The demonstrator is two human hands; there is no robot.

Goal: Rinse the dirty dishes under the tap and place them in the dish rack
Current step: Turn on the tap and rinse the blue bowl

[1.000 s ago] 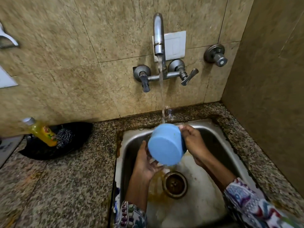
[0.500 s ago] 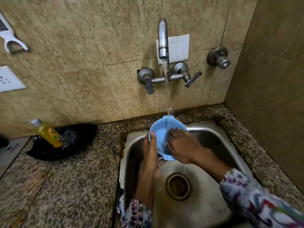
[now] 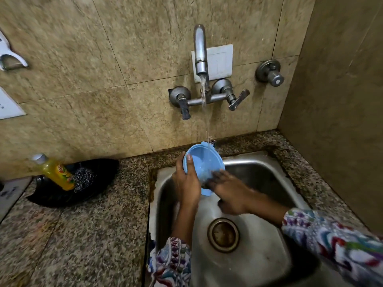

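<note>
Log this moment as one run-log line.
step: rinsing | left hand: grips blue bowl rim | right hand: fingers inside bowl | tap: running | dish rack: unseen

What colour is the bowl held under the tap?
Light blue, inside and out; the bowl shows clearly in the head view.

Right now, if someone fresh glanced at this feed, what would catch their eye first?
The blue bowl, tilted over the back of the steel sink, with tap water running onto its far rim. The left hand grips its left edge while the right hand reaches its fingers inside. Next, the yellow soap bottle lying on a black tray on the counter to the left.
</note>
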